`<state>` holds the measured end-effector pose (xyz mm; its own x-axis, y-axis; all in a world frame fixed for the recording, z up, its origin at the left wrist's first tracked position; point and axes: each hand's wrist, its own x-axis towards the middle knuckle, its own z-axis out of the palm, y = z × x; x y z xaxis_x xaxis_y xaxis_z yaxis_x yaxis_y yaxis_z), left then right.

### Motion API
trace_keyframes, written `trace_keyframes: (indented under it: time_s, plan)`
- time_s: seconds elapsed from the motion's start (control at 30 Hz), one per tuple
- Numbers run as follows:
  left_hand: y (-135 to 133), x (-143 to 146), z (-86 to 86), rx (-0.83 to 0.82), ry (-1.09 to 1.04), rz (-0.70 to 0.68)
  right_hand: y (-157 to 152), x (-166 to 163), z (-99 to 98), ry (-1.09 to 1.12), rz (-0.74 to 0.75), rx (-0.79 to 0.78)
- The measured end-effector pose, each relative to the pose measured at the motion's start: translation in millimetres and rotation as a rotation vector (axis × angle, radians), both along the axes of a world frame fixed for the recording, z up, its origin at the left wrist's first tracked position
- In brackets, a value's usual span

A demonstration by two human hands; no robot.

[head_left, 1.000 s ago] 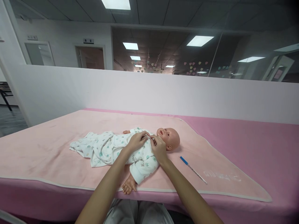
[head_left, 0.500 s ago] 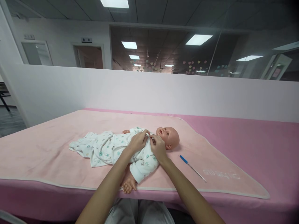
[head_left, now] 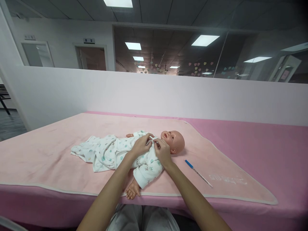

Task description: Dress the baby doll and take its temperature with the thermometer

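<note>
- While the baby doll [head_left: 154, 150] is lying on its back on the pale pink blanket [head_left: 60, 150], both hands are working at the neckline of its printed romper [head_left: 113, 154], just below the doll's chin.
- The left hand [head_left: 141, 146] is curling over the chest of the doll, fingertips pinching a fold of the romper's collar, so the grip is narrow and closed on cloth.
- The right hand [head_left: 163, 152] is sitting on the side of the doll nearer its head, thumb and forefinger pinched tight on the facing edge of the same collar, touching the left hand's fingertips.
- Judging by how things lie, the dressing is looking mostly done: the doll's body, legs and both arms are already covered, with only the head and the bare doll hands poking out of the sleeves.
- What seems left is the fastening at the neck; whether a snap or tie is being closed there is too small to tell.
- The romper's lower part, on the far side of the doll from its head, is lying loose and rumpled, so it may want straightening too.
- A blue-capped thermometer-like stick [head_left: 198, 173] is lying untouched on the blanket, beyond the doll's head and well apart from both hands.
</note>
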<state>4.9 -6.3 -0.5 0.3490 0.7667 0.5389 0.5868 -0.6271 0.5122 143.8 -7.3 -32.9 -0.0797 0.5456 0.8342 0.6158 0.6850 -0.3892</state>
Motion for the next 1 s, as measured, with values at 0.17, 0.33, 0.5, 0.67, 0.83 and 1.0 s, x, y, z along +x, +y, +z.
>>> trace_keyframes:
  time_s: [0.17,0.33,0.5,0.67,0.83,1.0]
  plan:
    - [1.7,-1.7,-1.1,-0.036,-0.114,-0.079,-0.1,0.3,-0.2,-0.015,0.012,-0.002]
    - [3.8,-3.1,-3.1,-0.087,-0.208,-0.123,-0.9,-0.4,-0.4,-0.013,0.011,0.000]
    - [6.7,-4.3,-3.5,-0.203,-0.263,-0.157,-1.3,-1.0,-0.1,-0.016,0.003,0.002]
    - [8.2,-4.8,-2.9,-0.242,-0.297,-0.187,-1.7,-0.9,0.2,-0.025,-0.011,-0.013]
    - [8.4,-4.4,-3.4,-0.224,-0.306,-0.182,-1.8,-0.9,1.4,-0.016,-0.011,-0.025]
    - [7.1,-4.0,-2.3,-0.150,-0.245,-0.142,-1.2,-1.0,0.5,-0.012,-0.003,-0.018]
